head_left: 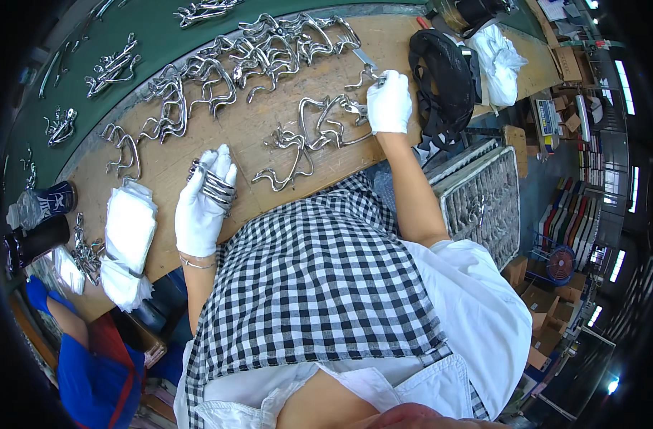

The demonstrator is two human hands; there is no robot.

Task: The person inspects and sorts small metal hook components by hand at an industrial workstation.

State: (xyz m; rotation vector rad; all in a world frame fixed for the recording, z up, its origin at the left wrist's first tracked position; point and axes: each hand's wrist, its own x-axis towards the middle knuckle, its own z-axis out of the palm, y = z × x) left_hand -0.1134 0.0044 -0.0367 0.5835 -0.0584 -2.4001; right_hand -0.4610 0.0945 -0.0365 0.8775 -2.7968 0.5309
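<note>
My left hand (206, 204), in a white glove, is raised palm up over the near edge of the table. Its fingers curl round several shiny bent metal rods (218, 189) lying across them. To the right, my gloved right hand (389, 106) is closed, with a small curved metal piece (371, 76) at its fingertips. Just left of that hand, a loose group of bent rods (326, 121) rests on the wooden table (262, 114). A long heap of similar chrome pieces (269, 50) stretches along the table's far side.
A green surface (148, 36) beyond the table carries smaller piles of rods. White plastic bags (130, 229) lie at the left. On the right are a black bag (441, 79), a white plastic bag (499, 64) and a crate (484, 204). Another person's blue sleeve (90, 379) shows lower left.
</note>
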